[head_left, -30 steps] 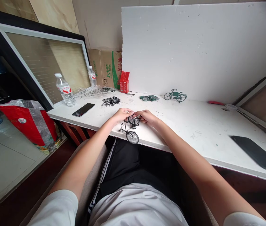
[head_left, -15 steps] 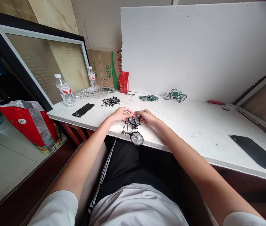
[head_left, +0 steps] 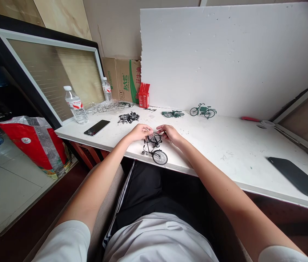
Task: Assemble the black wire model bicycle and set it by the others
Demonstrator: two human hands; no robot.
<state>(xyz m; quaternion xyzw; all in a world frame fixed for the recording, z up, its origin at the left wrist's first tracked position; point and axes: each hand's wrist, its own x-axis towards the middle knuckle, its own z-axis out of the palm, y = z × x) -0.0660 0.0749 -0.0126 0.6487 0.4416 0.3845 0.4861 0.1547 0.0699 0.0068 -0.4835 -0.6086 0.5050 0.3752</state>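
A black model bicycle (head_left: 150, 147) is on the white table near its front edge, one spoked wheel nearest me and the other between my hands. My left hand (head_left: 140, 132) is closed at the far wheel, fingertips on or right beside its rim. Just right of that wheel is my right hand (head_left: 170, 134), its fingers curled, with a small dark bit at the fingertips that I cannot make out. Beyond my hands lie black bicycle parts (head_left: 128, 117) in a heap and a green model bicycle (head_left: 172, 114) on its side. Another green model bicycle (head_left: 203, 110) stands upright.
On the left are a phone (head_left: 97, 127), two water bottles (head_left: 75, 105) and thin wire-like frames (head_left: 107, 107). A red box (head_left: 144, 96) stands at the back by a carton (head_left: 123, 80). To the right lie a dark flat slab (head_left: 298, 176) and a red-handled tool (head_left: 250, 119).
My right hand has drawn slightly away from the wheel, with its fingers lifted. The near wheel of the black bicycle has shifted a little up and to the right.
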